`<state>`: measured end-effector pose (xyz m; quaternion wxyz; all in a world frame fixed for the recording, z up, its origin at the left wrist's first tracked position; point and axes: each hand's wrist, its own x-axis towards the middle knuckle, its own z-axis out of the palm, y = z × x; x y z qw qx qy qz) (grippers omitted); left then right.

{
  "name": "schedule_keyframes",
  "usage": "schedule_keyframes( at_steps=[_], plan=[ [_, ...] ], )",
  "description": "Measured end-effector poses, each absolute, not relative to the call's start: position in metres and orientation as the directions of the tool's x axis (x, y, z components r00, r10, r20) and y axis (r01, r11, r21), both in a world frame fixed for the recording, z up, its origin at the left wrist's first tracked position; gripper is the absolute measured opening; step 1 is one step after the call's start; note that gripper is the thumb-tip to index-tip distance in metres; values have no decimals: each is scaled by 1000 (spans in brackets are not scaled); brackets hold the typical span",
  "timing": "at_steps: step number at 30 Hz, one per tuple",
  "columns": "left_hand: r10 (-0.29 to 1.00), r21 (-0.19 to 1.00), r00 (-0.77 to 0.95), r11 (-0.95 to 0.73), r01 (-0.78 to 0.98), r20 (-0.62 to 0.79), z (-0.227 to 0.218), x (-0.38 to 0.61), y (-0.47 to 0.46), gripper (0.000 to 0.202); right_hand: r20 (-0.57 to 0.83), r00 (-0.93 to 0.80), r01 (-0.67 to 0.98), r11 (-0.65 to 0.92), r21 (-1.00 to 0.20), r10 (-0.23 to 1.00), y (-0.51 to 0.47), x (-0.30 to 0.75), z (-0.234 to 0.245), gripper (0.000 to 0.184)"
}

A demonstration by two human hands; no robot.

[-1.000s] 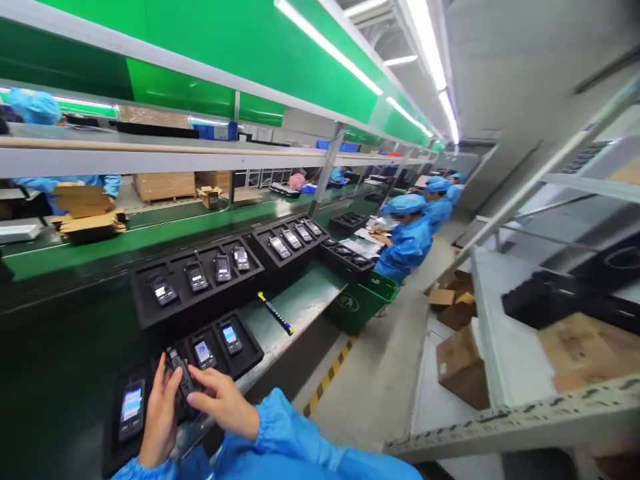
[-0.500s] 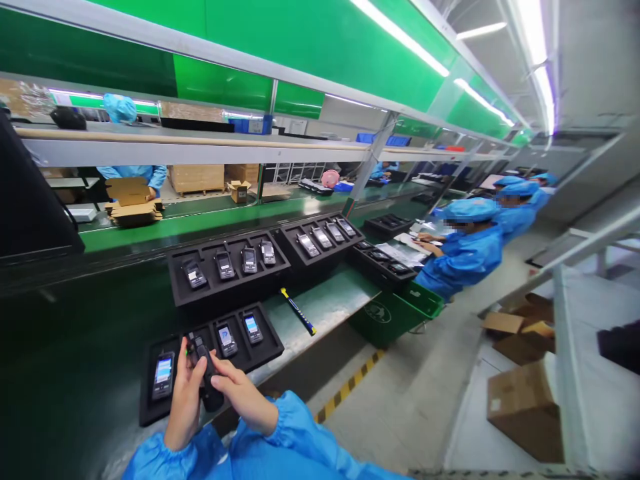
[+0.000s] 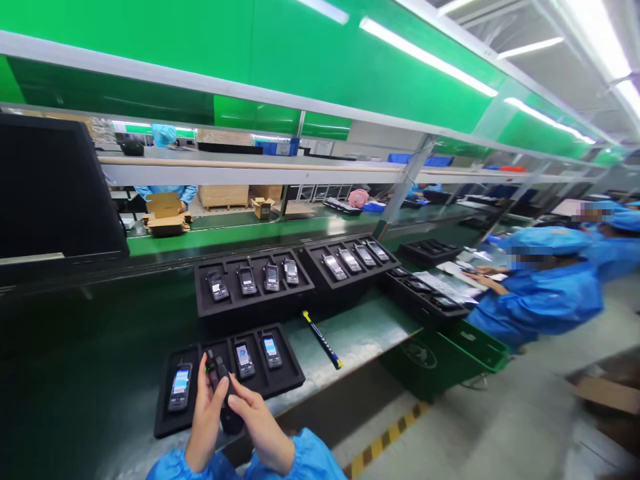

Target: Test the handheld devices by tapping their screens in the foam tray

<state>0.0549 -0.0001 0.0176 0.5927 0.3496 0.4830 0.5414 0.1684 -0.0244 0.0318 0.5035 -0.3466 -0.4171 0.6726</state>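
Left hand (image 3: pixel 205 427) and right hand (image 3: pixel 261 427) sit further right in view than a moment ago, holding a black handset (image 3: pixel 220 387).
Both hands are partly closed around it, just above a black foam tray (image 3: pixel 295 375) with three lit handsets (image 3: pixel 244 360); a co-worker (image 3: pixel 543 300) sits at far right.

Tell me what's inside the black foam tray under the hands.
The black foam tray holds three handheld devices with lit screens, each in its own slot. The left hand and right hand hold a fourth device over it, hiding whatever lies beneath.
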Motion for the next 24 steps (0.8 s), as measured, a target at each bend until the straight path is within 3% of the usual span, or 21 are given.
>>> schedule_keyframes(
  at_steps=[4,9,16,21,24],
  plan=[
    [979,921,-46,169,-352,-197,19,56,-2,97,-36,-253,-419,-143,-897,967,-25,168,30,55],
    [965,893,-72,205,-400,-253,22,57,-2,95,-9,-235,-316,-85,-945,972,-25,168,32,57],
    [947,871,-75,255,-421,-313,26,55,1,95,-108,-358,-488,-285,-825,927,-27,166,26,65],
    [955,911,-96,235,-339,-281,16,61,1,99,-51,-210,-320,-118,-940,976,-23,167,16,71],
    [963,934,-84,225,-277,-257,-7,65,1,93,-73,-136,-251,-106,-962,988,-20,168,-1,76]
  ],
)
